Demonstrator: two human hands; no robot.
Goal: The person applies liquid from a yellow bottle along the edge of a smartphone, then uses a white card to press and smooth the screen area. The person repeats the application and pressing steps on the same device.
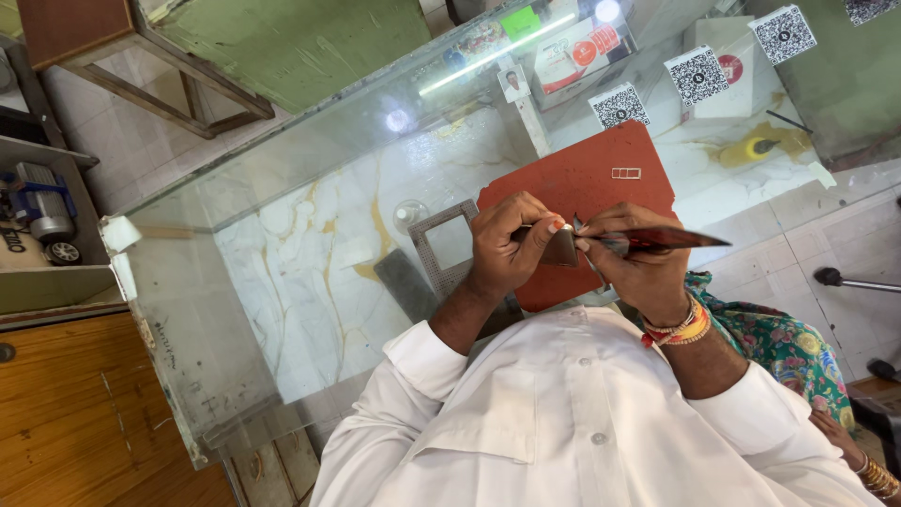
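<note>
My left hand (507, 249) pinches a small dark wedge-shaped piece (561, 250) between thumb and fingers. My right hand (638, 268), with coloured thread bands at the wrist, grips a long dark red pointed tool (680, 238) whose near end meets the small piece. Both hands hover close together over a red mat (587, 174) lying on a glass counter (310, 169). A tiny white rectangular frame (626, 173) rests on the mat beyond my hands.
A grey square frame (441, 246) and a dark grey pad (405, 284) lie left of the mat. Square code cards (696, 75) stand at the counter's far side. A person in floral cloth (784, 343) is at my right. Wooden cabinet (84, 413) at left.
</note>
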